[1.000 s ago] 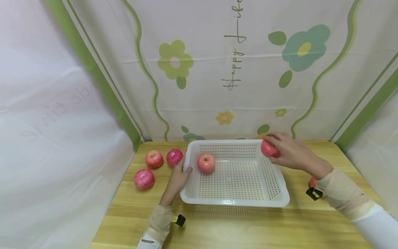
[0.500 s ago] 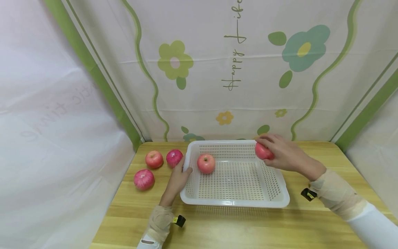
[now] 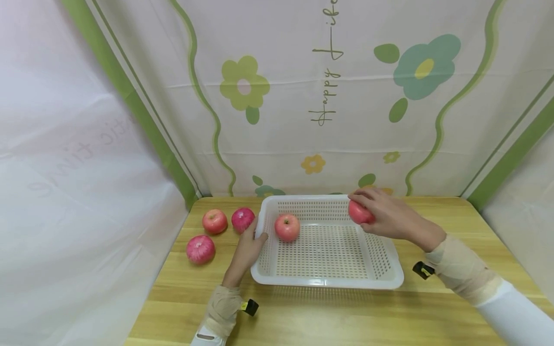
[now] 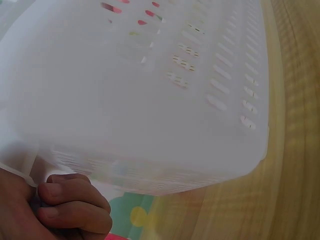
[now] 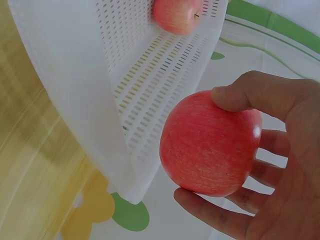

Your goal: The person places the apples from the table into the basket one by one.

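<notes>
Right hand (image 3: 387,216) gripped a red apple (image 3: 360,213) above the far right corner of the white basket (image 3: 329,281).

Its thumb and fingers curled round the fruit, clear of the rim. Left hand (image 3: 248,247) clasped the basket's left edge, fingers (image 4: 75,202) curled at the wall. One apple in the basket (image 3: 287,227) lay near its left wall; three apples on the table (image 3: 215,221) sat left of it.
</notes>
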Available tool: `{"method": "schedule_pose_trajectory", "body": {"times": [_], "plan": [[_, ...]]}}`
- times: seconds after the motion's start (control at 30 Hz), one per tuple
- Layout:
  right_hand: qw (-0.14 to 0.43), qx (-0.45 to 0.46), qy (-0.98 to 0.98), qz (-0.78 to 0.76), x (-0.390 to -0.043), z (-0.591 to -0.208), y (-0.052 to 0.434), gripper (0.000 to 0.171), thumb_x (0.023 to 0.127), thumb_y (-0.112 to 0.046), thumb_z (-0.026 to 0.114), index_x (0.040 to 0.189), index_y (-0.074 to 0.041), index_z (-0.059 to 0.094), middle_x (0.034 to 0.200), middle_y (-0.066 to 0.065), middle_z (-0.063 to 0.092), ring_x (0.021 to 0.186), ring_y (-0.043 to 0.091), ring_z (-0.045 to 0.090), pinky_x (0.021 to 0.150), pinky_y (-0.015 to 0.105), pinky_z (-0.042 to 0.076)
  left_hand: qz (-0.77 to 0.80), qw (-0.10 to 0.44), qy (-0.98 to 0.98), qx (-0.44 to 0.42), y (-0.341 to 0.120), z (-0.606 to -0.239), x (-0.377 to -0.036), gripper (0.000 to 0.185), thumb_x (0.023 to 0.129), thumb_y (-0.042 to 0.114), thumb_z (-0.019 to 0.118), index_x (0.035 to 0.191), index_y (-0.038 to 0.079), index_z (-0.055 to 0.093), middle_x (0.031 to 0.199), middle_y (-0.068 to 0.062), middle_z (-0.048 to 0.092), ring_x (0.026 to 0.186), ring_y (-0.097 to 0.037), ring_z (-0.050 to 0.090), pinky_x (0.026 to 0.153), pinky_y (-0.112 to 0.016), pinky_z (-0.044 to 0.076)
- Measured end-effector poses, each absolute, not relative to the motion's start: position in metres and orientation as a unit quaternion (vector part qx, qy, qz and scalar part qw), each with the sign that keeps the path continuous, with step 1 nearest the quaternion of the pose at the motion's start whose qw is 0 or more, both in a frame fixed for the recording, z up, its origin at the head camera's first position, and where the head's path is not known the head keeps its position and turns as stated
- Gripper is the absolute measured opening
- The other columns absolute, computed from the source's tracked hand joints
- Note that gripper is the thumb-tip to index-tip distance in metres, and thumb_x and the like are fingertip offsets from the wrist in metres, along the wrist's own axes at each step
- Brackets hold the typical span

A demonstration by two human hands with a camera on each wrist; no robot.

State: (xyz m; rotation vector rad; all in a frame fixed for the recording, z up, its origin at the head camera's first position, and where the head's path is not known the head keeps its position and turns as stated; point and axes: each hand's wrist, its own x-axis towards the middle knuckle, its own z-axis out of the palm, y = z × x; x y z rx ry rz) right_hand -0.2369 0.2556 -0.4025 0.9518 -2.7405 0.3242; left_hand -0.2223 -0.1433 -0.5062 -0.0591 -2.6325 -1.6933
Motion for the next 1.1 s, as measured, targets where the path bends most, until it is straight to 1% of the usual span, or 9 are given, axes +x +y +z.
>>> {"method": "schedule_pose_trajectory", "body": {"times": [0.2, 0.4, 0.57, 0.9, 1.1], "plan": [[0.114, 0.333, -0.930, 0.111, -0.238, -0.401, 0.250, 0.068, 0.081, -0.017, 0.084, 0.145, -0.006, 0.063, 0.143, 0.017, 0.060, 0.125, 0.037, 0.059, 0.080, 0.046, 0.062, -0.544, 0.006, -0.839, -0.021, -0.143, -0.506, -0.223, 0.069, 0.104, 0.015, 0.058, 0.168, 0.012, 0.033, 0.149, -0.029, 0.059, 0.113, -0.039, 0.073, 0.084, -0.050, 0.067], [0.105, 0.337, -0.929, 0.112, -0.238, -0.398, 0.243, 0.067, 0.081, -0.018, 0.084, 0.144, -0.008, 0.063, 0.145, 0.015, 0.059, 0.121, 0.035, 0.060, 0.077, 0.044, 0.060, -0.548, 0.003, -0.836, -0.021, -0.143, -0.506, -0.222, 0.069, 0.104, 0.015, 0.057, 0.169, 0.013, 0.032, 0.149, -0.029, 0.059, 0.113, -0.039, 0.073, 0.084, -0.050, 0.067], [0.106, 0.345, -0.926, 0.109, -0.239, -0.400, 0.238, 0.067, 0.081, -0.017, 0.084, 0.144, -0.007, 0.063, 0.144, 0.015, 0.059, 0.120, 0.035, 0.062, 0.079, 0.043, 0.061, -0.547, 0.002, -0.837, -0.021, -0.143, -0.506, -0.222, 0.069, 0.104, 0.015, 0.057, 0.169, 0.014, 0.031, 0.150, -0.027, 0.058, 0.114, -0.038, 0.072, 0.085, -0.050, 0.066], [0.097, 0.356, -0.922, 0.117, -0.240, -0.404, 0.229, 0.070, 0.081, -0.017, 0.085, 0.146, -0.005, 0.062, 0.148, 0.017, 0.058, 0.128, 0.036, 0.059, 0.087, 0.047, 0.062, -0.548, 0.002, -0.836, -0.020, -0.143, -0.506, -0.222, 0.070, 0.104, 0.015, 0.057, 0.169, 0.013, 0.032, 0.150, -0.029, 0.059, 0.114, -0.039, 0.072, 0.085, -0.051, 0.066], [0.093, 0.358, -0.922, 0.119, -0.241, -0.403, 0.224, 0.070, 0.081, -0.017, 0.084, 0.147, -0.006, 0.062, 0.150, 0.016, 0.058, 0.129, 0.037, 0.058, 0.087, 0.048, 0.062, -0.548, 0.002, -0.836, -0.022, -0.143, -0.506, -0.222, 0.069, 0.104, 0.014, 0.057, 0.169, 0.012, 0.031, 0.150, -0.029, 0.059, 0.114, -0.040, 0.072, 0.086, -0.051, 0.066]]}}
